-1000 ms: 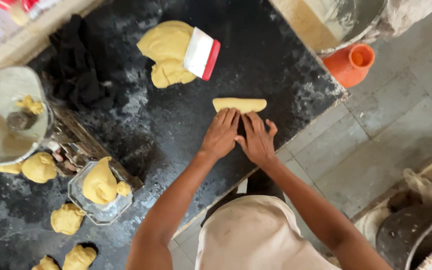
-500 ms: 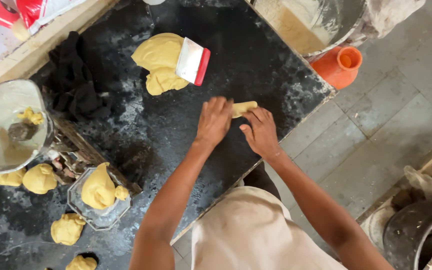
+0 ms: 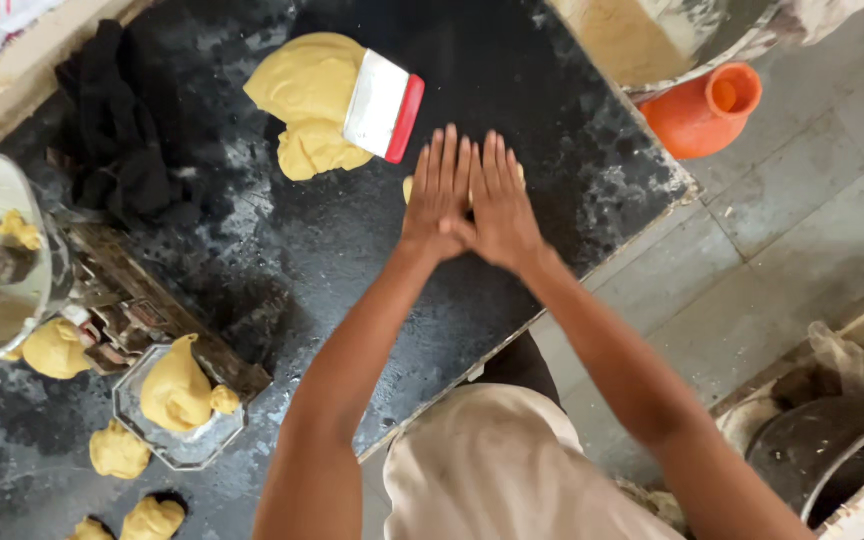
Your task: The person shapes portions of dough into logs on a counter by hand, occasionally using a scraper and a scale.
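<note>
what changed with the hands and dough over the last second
Both hands, left hand and right hand, slid forward over the small yellow dough piece, now almost hidden beneath flat palms. The big yellow dough mound and red-handled white scraper stayed put.

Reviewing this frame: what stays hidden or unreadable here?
- Dough piece under left hand and right hand, head view: both palms cover nearly all, so its shape is unknown.
- Large dough mound: partly hidden by the red-handled scraper.
- Orange jug: inside is too dark to see.
</note>
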